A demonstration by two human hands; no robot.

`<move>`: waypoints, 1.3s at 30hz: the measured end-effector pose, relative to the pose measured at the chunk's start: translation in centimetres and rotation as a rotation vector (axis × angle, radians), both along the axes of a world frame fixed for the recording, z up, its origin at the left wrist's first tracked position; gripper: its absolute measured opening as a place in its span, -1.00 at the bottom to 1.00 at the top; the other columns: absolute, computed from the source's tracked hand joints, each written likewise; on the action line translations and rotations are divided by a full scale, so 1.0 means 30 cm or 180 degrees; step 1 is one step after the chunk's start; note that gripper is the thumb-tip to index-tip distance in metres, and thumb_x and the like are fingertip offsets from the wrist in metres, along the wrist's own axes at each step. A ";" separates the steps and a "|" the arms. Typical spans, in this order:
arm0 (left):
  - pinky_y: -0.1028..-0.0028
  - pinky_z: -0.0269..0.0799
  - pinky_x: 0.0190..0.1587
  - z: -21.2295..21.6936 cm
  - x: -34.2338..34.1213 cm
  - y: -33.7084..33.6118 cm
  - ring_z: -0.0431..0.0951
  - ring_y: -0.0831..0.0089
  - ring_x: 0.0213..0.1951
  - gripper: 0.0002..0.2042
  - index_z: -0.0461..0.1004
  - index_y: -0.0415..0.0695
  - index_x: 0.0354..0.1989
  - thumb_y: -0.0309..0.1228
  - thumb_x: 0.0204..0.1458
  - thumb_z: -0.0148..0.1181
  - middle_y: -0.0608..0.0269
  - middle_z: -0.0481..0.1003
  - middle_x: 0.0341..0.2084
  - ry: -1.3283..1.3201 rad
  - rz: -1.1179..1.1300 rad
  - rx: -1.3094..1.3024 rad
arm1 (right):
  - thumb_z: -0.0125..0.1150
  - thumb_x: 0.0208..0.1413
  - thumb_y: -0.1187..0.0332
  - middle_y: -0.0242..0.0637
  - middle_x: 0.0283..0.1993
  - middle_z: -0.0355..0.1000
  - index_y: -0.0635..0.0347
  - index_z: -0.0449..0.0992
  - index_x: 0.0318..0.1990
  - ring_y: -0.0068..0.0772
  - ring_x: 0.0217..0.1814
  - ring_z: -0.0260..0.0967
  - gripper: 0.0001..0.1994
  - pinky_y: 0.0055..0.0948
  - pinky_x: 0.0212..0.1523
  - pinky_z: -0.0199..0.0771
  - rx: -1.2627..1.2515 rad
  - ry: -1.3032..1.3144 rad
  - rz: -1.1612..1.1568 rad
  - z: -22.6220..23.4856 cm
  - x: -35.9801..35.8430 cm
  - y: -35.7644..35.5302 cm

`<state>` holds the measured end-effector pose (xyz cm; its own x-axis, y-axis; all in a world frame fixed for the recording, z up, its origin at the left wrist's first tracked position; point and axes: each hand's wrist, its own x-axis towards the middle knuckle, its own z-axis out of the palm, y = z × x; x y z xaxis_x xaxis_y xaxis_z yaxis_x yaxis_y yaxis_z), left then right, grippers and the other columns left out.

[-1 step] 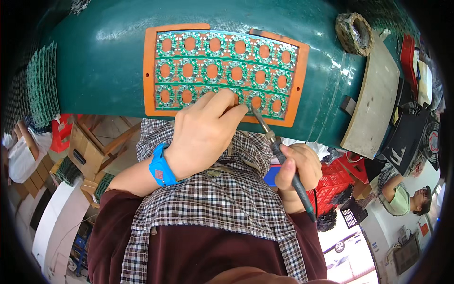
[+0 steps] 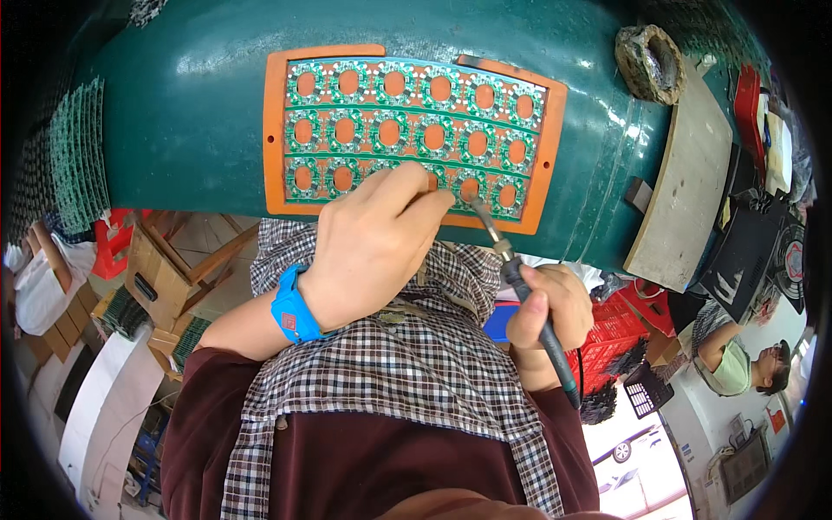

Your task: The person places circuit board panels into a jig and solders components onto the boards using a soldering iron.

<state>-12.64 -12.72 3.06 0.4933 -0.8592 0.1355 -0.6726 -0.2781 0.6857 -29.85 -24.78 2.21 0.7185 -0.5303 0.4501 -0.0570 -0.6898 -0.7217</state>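
A panel of green circuit boards with round openings lies in an orange frame on the green table. My left hand, a blue wristband on its wrist, reaches over the panel's near row. Its fingers are bent and pinched together over the boards. What they hold, if anything, is hidden. In my right hand is a soldering iron, gripped by its dark handle. The iron's metal tip points up and left at the near row, just right of my left fingertips; contact with the board cannot be made out.
A rough, hollow ring-shaped block and a grey board stand at the right of the green table. Stacked green mesh-like panels sit at the far left. A red crate is below right; another person is beyond it.
The soldering iron and my right hand have shifted slightly to the right, with the tip a little farther from my left fingers. My left hand has hardly moved.
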 end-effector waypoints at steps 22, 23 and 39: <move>0.43 0.34 -0.56 -0.013 0.046 -0.043 0.45 0.41 -0.53 -0.76 0.55 -0.15 -0.29 -0.62 -0.22 0.24 0.28 0.38 -0.56 -0.0492 0.0111 -0.0013 | 0.16 -0.06 0.48 -0.16 -0.60 0.41 0.41 0.51 -0.40 -0.28 -0.63 0.40 -0.87 -0.45 -0.59 0.41 0.0110 0.0098 0.0165 0.037 0.097 -0.044; 0.43 0.33 -0.57 -0.003 0.052 -0.044 0.44 0.42 -0.55 -0.77 0.55 -0.15 -0.31 -0.62 -0.21 0.25 0.29 0.39 -0.55 -0.0438 0.0100 -0.0044 | 0.16 -0.06 0.48 -0.16 -0.61 0.41 0.41 0.51 -0.41 -0.28 -0.63 0.40 -0.87 -0.45 -0.59 0.41 0.0135 0.0092 0.0148 0.043 0.098 -0.049; 0.39 0.37 -0.51 -0.008 0.096 -0.096 0.46 0.30 -0.53 -0.80 0.52 -0.15 -0.25 -0.58 -0.10 0.19 0.22 0.41 -0.51 -0.0456 0.0303 0.0050 | 0.22 -0.09 0.51 -0.16 -0.56 0.44 0.38 0.52 -0.36 -0.30 -0.61 0.41 -0.87 -0.47 -0.56 0.40 0.0200 0.0143 0.0089 0.050 0.173 -0.081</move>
<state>-9.78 -15.60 2.82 0.5492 -0.8121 0.1971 -0.7332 -0.3551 0.5799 -24.65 -27.21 3.71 0.7521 -0.5361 0.3835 -0.0718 -0.6450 -0.7608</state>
